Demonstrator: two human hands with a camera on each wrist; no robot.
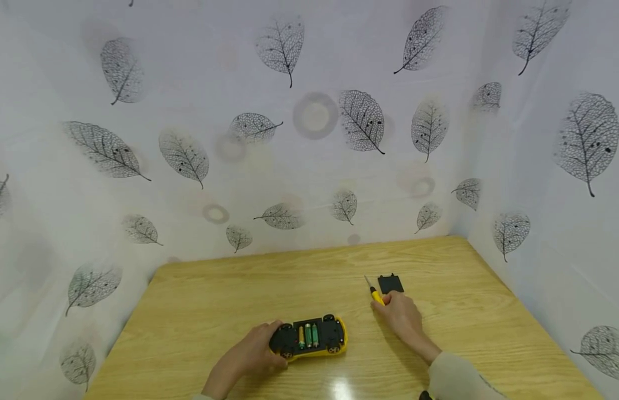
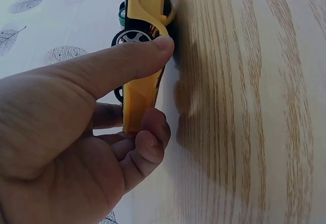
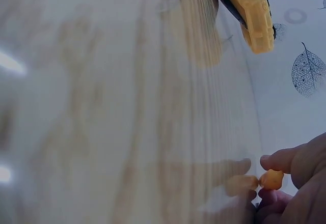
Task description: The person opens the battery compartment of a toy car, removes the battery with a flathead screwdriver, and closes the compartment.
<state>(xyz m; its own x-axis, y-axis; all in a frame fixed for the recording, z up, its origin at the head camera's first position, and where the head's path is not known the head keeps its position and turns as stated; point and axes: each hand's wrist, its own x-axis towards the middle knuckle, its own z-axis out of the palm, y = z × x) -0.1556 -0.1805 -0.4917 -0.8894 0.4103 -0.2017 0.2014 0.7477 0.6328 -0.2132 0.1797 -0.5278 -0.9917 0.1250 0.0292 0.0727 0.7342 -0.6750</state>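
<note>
My left hand [image 1: 255, 348] grips one end of a yellow toy car [image 1: 345, 334], turned wheels up. In the left wrist view the thumb lies along the car's yellow side [image 2: 140, 99] by a wheel, and the other fingers curl round its end. An open compartment in the black underside holds three batteries [image 1: 308, 335]. To the right, my right hand [image 1: 402, 318] pinches the yellow handle of a screwdriver [image 1: 377, 298], its thin shaft pointing away from me. The handle's end [image 3: 271, 179] shows between thumb and fingers in the right wrist view.
A flat black battery cover [image 1: 391, 284] lies just beyond my right hand, beside the screwdriver. Everything is on a wooden table [image 1: 229, 294]. White curtains with a leaf print [image 1: 309, 183] hang behind it and along both sides. A small dark object [image 1: 425, 395] shows at the bottom edge.
</note>
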